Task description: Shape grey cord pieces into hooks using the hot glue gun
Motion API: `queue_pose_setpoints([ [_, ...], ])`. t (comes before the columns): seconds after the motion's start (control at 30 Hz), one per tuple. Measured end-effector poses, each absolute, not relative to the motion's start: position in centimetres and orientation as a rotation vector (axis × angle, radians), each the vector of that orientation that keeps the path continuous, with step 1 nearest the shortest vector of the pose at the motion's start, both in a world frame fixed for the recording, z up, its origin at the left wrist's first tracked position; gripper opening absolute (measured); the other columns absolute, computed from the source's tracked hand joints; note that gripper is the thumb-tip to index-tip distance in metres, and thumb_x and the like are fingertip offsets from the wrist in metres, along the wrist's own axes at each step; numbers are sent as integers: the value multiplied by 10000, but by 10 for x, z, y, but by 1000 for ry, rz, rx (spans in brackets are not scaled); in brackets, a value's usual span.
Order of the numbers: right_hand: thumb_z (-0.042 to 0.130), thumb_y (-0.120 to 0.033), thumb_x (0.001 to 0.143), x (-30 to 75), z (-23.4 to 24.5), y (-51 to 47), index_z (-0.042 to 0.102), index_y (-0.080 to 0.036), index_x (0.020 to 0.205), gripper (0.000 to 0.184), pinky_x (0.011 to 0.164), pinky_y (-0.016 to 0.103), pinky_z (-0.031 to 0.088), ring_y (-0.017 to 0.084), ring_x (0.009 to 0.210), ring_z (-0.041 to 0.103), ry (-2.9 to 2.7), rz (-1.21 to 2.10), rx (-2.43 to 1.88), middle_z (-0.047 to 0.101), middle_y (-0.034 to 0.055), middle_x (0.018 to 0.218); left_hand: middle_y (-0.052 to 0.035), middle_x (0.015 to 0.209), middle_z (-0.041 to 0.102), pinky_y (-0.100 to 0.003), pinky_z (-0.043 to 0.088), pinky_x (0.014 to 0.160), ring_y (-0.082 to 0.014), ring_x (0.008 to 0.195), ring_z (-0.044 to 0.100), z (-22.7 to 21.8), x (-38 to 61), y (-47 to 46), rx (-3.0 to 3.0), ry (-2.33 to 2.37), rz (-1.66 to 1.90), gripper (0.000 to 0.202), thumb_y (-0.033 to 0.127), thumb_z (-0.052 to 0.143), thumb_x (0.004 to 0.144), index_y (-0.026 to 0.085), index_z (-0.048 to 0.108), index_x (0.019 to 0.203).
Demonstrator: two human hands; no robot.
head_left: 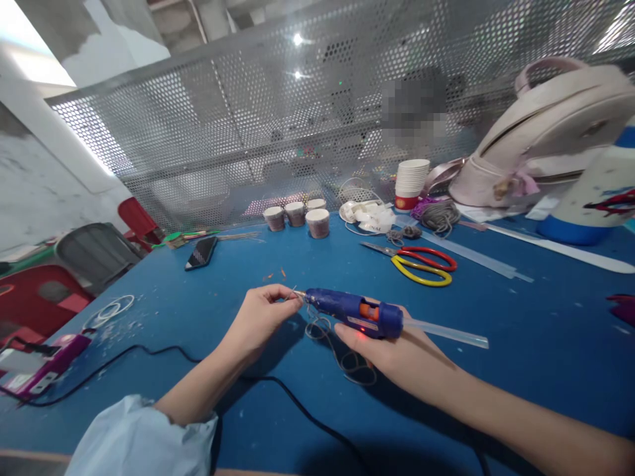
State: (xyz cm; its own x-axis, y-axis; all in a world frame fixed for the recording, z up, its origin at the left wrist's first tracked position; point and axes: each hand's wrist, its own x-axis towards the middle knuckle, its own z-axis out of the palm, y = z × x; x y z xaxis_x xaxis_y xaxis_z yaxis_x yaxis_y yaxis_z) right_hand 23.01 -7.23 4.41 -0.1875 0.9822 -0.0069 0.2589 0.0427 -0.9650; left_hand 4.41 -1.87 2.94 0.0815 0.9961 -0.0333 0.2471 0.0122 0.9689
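A blue hot glue gun (342,305) lies in my right hand (391,354), its nozzle pointing left and a red light glowing on its side. Out of its back end sticks a clear glue stick (454,332). My left hand (270,317) pinches thin grey yarn (325,328) right at the nozzle tip. That yarn trails in loose loops onto the blue table below the gun. Whether the nozzle touches the yarn or the fingertips is too small to tell.
Scissors (419,263) with red and yellow handles lie beyond the gun. Several small cups (317,225), stacked paper cups (411,185), grey yarn (441,217) and a phone (202,253) sit farther back. A black cable (278,381) crosses the table from a purple power strip (54,363).
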Motion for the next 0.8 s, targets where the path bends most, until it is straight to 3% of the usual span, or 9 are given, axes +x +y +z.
queue_pose_setpoints([
  [0.13, 552, -358, 732, 230, 43, -73, 544, -189, 725, 169, 440, 215, 343, 99, 464, 421, -1565, 1217, -1325, 451, -51, 533, 72, 461, 454, -196, 189, 414, -38, 404, 259, 29, 44, -19, 1406, 1324, 998, 165, 290, 710, 609, 145, 631, 617],
  [0.33, 547, -350, 741, 233, 41, -72, 519, -183, 655, 190, 417, 206, 317, 86, 441, 387, -1603, 1181, -1334, 440, -55, 506, 76, 447, 443, -194, 195, 414, -38, 400, 261, 31, 44, -19, 1394, 1327, 989, 163, 291, 710, 616, 149, 632, 627],
  [0.8, 542, -334, 747, 233, 38, -70, 545, -187, 658, 171, 443, 209, 359, 108, 485, 452, -1653, 1113, -1340, 509, -31, 549, 80, 445, 451, -190, 212, 414, -34, 387, 264, 33, 46, -20, 1390, 1340, 978, 144, 253, 712, 591, 149, 614, 610],
])
